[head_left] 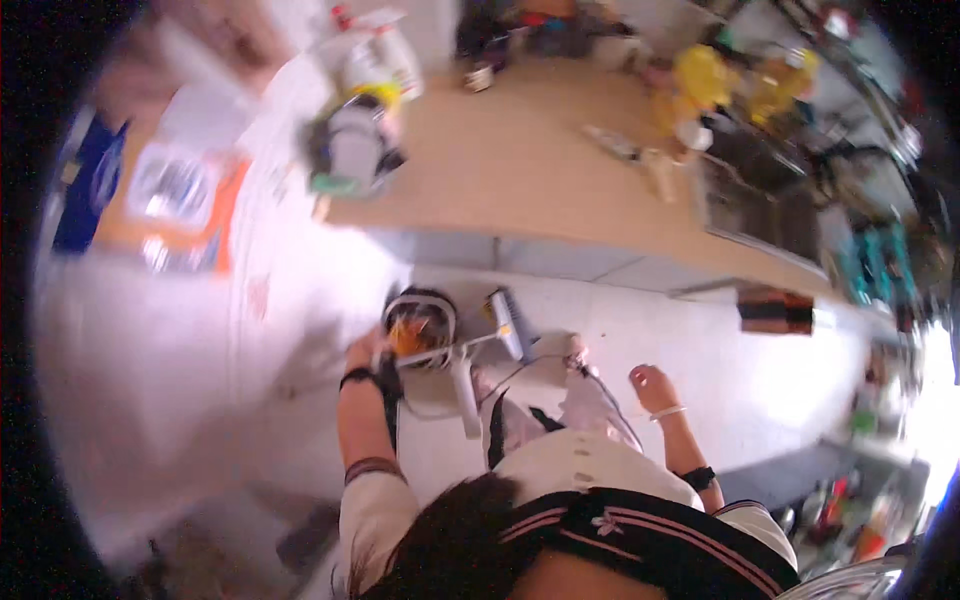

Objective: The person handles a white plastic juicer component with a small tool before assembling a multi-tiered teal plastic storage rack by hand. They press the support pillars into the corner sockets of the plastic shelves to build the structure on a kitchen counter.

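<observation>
My left hand (368, 348) is low at the left, beside a round bin-like container (418, 326) with a dark, pale-edged rim and something orange inside. Its blurred fingers look closed at the end of a thin pale bar, but what they grip is unclear. That bar runs toward a grey, brush-like head (511, 322) with a white body and a yellow spot. A white upright piece (465, 392) stands just below the bar. My right hand (652, 388) hangs out to the right over the floor, fingers curled, with nothing visible in it.
A brown countertop (490, 160) crosses ahead, with a grey-and-yellow item (357, 145) at its left end and a sink (765, 195) at its right. Yellow bags (705, 78) sit behind. An orange-edged board with a clear container (175, 187) is at far left. A cable crosses the floor near my feet.
</observation>
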`<move>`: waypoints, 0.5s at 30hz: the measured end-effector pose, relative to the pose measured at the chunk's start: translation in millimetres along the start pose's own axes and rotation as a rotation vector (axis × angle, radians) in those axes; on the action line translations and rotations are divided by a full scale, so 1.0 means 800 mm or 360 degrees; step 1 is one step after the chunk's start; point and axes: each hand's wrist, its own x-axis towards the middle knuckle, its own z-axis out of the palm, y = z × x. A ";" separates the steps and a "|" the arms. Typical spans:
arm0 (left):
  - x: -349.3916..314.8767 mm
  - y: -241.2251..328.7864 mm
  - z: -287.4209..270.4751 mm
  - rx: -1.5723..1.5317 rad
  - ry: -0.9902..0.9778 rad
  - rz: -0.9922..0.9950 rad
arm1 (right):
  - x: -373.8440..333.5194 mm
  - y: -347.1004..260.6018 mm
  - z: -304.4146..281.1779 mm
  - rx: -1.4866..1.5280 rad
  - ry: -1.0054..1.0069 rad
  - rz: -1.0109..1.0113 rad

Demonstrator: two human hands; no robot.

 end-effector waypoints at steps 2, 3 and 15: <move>0.035 -0.042 0.019 0.0450 -0.0296 -0.0110 | -0.026 -0.009 0.010 0.0231 -0.0048 0.0045; 0.044 -0.043 0.017 0.0508 -0.0313 0.0001 | -0.040 -0.018 0.007 0.0153 -0.0114 0.0152; -0.140 0.136 -0.118 -0.0472 0.1274 0.0909 | -0.132 0.068 0.021 0.0340 0.0238 0.0253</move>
